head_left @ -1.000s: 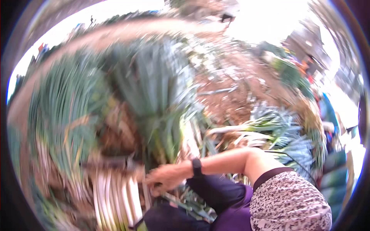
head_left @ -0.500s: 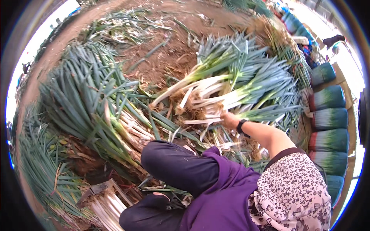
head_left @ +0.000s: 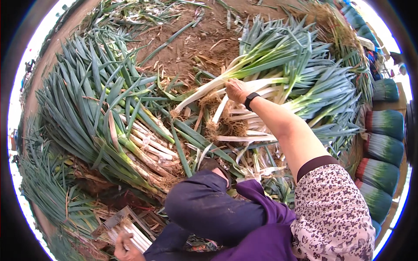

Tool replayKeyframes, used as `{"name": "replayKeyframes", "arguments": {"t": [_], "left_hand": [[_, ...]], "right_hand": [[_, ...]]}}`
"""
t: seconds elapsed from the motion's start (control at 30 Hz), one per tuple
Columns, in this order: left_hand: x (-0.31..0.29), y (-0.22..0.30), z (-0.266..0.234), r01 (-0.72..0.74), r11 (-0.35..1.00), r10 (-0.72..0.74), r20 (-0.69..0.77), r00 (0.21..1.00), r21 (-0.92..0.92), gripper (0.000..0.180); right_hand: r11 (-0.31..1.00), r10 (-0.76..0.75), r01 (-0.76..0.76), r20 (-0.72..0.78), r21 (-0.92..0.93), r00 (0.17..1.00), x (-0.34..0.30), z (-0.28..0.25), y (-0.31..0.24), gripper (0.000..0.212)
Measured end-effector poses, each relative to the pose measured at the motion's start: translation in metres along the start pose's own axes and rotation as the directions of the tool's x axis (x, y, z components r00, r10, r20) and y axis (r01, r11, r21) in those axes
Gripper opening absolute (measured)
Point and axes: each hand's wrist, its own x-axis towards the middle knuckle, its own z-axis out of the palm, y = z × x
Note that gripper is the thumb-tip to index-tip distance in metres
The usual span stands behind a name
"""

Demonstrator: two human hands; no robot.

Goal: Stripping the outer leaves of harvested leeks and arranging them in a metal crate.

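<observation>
My right hand (head_left: pixel 237 90), with a dark watch on its wrist, reaches across to the far bunch and is closed on the pale stalk of a leek (head_left: pixel 198 95). More leeks (head_left: pixel 257 114) lie by that hand, white stalks and brown roots toward the left, green leaves fanning to the upper right. At the lower left, my left hand (head_left: pixel 126 249) has its fingers bent and apart. It is beside several white stalks (head_left: pixel 138 237) lying in a small metal-edged frame (head_left: pixel 114 218); whether it touches them is unclear.
A large pile of untrimmed leeks (head_left: pixel 82 108) lies at the left. Cut leaves and peelings (head_left: pixel 257 167) litter the ground by my bent leg (head_left: pixel 213 204). Along the right stand several tied green-and-white bundles (head_left: pixel 383 143). Bare brown soil (head_left: pixel 196 43) shows at the far side.
My right hand has moved up and left, from the lower stalks of the bunch to the upper one. My left hand has come into view at the lower left. The view has shifted slightly.
</observation>
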Motion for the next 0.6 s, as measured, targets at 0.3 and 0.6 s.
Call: {"name": "replayKeyframes", "arguments": {"t": [0.3, 0.6], "left_hand": [[-0.008, -0.035, 0.048, 0.163, 0.986, -0.164, 0.335, 0.928, 0.032, 0.016], [0.004, -0.045, 0.08, 0.079, 0.997, -0.063, 0.467, 0.882, -0.015, 0.015]], "right_hand": [[0.954, 0.143, 0.012, 0.491, -0.299, 0.859, 0.083, 0.039, -0.005, 0.093], [0.912, 0.067, 0.163, 0.529, -0.376, 0.846, 0.102, 0.037, 0.004, 0.065]]}}
